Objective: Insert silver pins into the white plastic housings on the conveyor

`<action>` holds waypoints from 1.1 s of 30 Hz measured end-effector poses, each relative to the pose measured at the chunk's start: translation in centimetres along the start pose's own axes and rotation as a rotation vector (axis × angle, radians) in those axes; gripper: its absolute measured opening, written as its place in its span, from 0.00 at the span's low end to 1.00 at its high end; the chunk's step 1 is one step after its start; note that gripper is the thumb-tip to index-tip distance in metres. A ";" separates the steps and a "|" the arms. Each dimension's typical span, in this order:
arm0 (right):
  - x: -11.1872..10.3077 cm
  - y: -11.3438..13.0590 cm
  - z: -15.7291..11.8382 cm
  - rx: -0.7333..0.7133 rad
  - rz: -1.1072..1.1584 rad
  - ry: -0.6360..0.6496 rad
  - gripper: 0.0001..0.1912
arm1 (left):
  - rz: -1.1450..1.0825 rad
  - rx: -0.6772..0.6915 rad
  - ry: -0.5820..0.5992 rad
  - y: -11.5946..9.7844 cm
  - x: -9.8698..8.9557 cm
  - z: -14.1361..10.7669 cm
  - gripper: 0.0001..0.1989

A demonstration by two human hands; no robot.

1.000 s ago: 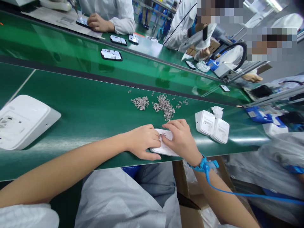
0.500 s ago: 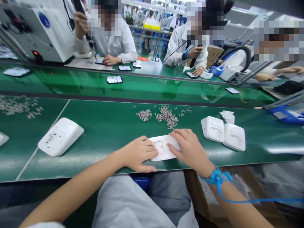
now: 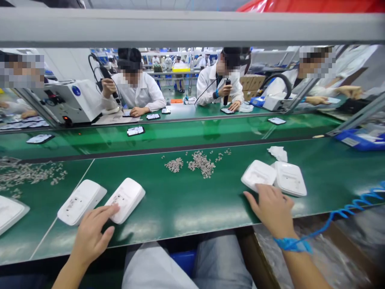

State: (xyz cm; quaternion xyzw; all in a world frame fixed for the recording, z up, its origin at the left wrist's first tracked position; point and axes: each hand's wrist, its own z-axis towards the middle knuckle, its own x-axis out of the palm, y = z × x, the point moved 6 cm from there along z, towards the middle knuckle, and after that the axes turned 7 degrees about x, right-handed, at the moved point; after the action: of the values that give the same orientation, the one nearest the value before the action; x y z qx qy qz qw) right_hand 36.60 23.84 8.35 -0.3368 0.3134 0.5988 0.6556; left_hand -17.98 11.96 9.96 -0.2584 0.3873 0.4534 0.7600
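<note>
At lower left of the frame, the left hand (image 3: 92,235) lies over the near end of a white housing (image 3: 128,198); index finger extended onto its recessed face, thumb held apart, no grip closed. A second left-hand housing (image 3: 81,200) sits just beside it, farther left. Right of centre, the right hand (image 3: 273,210) is at the near edge of a tilted housing (image 3: 257,172), thumb spread away from the other fingers, nothing clamped. Next to that one is a flatter-lying housing (image 3: 291,180). All are on the green counter (image 3: 186,208). Judgement: step in hand is the handling of housings, one at each hand; a secure hold on the right would call for thumb and fingers to close on opposite sides, clear of the neighbouring piece. Small metal parts (image 3: 201,162) lie loose in heaps at mid-frame, well apart from both hands. Hard to make out: right fingertips overlap the housing edge, so contact there is uncertain; whether the right pair touch or overlap, cannot tell. Recess detail is too small to read. Another housing (image 3: 10,212) is cut off by the left border; both forearms are cropped below.
</note>
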 end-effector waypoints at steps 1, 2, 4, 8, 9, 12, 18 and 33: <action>-0.5 1.4 -0.2 -0.066 0.044 0.002 0.19 | 0.060 -0.035 -0.040 0.0 -0.1 0.3 0.18; -1.1 3.0 -0.6 -0.138 0.096 0.006 0.18 | 0.126 -0.057 -0.102 -0.5 -0.1 1.0 0.17; -2.7 6.7 -1.6 -0.268 0.211 0.018 0.16 | 0.206 -0.028 -0.240 -3.3 0.3 3.5 0.16; -6.7 13.8 -2.6 -0.430 0.447 0.122 0.15 | -0.151 0.372 -0.120 -13.0 5.8 10.7 0.21; -7.3 15.1 -1.9 -0.448 0.494 0.177 0.15 | -0.287 0.466 -0.103 -15.1 7.2 12.1 0.25; -7.5 17.6 3.0 -0.427 0.548 0.323 0.13 | -0.592 0.553 -0.162 -17.8 9.8 14.2 0.35; 0.7 22.3 16.9 -0.483 0.445 0.508 0.12 | -0.740 0.582 -0.066 -16.4 12.0 12.6 0.38; 7.1 24.3 19.8 -0.369 0.449 0.594 0.06 | -0.721 0.405 -0.043 -16.2 12.6 15.3 0.35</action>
State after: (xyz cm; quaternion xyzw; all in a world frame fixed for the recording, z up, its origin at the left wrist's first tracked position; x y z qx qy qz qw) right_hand 13.19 45.48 12.36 -0.5300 0.4421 0.6498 0.3184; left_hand 5.49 22.11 8.90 -0.2131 0.3375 0.0778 0.9136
